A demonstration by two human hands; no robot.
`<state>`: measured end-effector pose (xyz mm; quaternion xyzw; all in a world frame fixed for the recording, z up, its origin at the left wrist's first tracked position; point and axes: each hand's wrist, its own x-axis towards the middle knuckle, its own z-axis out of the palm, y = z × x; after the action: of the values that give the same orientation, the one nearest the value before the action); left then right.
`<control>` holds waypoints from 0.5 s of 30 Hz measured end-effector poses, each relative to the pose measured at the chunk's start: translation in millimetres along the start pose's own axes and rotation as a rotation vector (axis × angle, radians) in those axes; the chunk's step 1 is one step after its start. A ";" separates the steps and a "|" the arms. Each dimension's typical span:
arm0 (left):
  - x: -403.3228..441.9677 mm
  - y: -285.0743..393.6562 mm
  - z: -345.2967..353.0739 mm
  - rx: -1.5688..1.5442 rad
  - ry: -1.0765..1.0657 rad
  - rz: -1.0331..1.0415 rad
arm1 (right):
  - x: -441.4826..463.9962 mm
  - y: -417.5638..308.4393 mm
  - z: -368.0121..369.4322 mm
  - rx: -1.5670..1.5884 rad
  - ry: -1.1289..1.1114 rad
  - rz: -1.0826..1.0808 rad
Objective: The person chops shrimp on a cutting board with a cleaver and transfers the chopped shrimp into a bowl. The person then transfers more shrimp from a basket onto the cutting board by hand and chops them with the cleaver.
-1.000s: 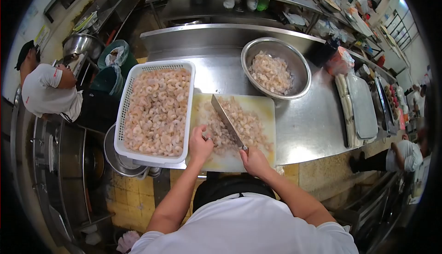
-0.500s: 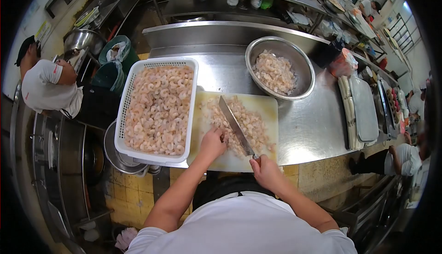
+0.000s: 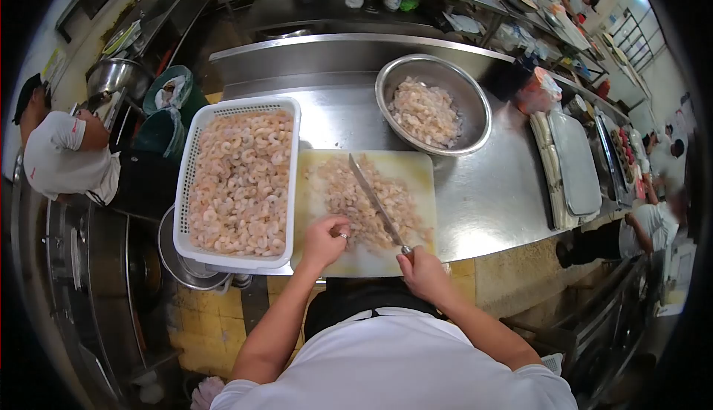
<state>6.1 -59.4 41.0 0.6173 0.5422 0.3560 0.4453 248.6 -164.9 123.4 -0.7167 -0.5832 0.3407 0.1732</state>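
My right hand (image 3: 427, 271) is wrapped round the handle of a kitchen knife (image 3: 376, 203), whose long blade slants up and left across the chopped shrimp (image 3: 382, 198). Under the shrimp lies a pale cutting board (image 3: 312, 176). Beside the left edge of the pile is my left hand (image 3: 327, 241), fingers curled in and a ring on one of them. Whatever is inside those fingers, if anything, is hidden. Left of the board stands a white perforated basket (image 3: 295, 180) full of whole peeled shrimp (image 3: 241, 180). A steel bowl (image 3: 475, 124) behind the board holds more shrimp pieces (image 3: 427, 111).
The steel table (image 3: 483, 209) has a raised back edge. On its right are a grey tray (image 3: 575, 165) and a plastic bag (image 3: 538, 92). A person in a white shirt (image 3: 63, 157) is at the left; others stand at the far right. Green bins (image 3: 160, 131) sit beyond the basket.
My left hand has drawn back a little leftward from the chopped shrimp. The knife remains in my right hand over the pile, its blade slightly shifted. The whole view has moved a little.
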 end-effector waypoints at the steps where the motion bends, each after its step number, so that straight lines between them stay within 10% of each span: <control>1: 0.3 -2.1 1.3 0.078 0.054 0.100 | 2.5 8.8 9.5 0.019 0.004 -0.011; 3: 3.4 -5.5 4.6 0.229 0.169 0.303 | 9.0 17.1 20.8 0.054 0.013 -0.038; 12: -45.5 16.2 -21.8 0.544 0.055 -0.152 | -26.1 53.0 -18.7 -0.088 0.295 0.108; 15: -67.5 -22.8 -21.8 0.680 0.059 -0.015 | -22.1 58.8 -2.6 -0.152 0.290 0.152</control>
<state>-32.8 -122.1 30.2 0.7158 0.6470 0.1694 0.2007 290.7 -200.9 93.7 -0.8114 -0.5205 0.2005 0.1746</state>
